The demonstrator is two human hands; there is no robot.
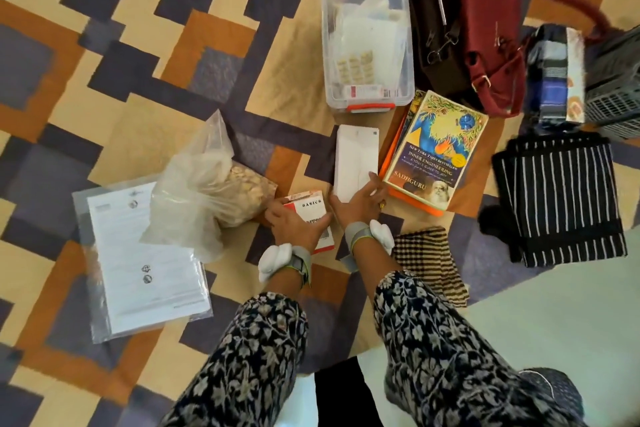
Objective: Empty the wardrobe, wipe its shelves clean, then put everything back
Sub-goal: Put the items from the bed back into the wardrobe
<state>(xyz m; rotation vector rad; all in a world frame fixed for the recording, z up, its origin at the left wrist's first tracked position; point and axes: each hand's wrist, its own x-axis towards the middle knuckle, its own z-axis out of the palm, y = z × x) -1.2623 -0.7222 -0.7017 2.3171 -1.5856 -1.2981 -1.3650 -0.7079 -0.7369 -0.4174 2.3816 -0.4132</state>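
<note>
Wardrobe items lie spread on a patterned bedspread. My left hand grips a small red-and-white box marked BASICS from above, fingers curled over its edges. Beside it, my right hand holds the near end of a white rectangular box, fingers wrapped round its right side. Both boxes rest on the bedspread. The wardrobe itself is out of view.
A clear bag of pale contents and a sleeve of papers lie left. A lidded plastic tub, stacked books, two handbags, striped folded cloths, a checked cloth and a grey basket lie behind and right.
</note>
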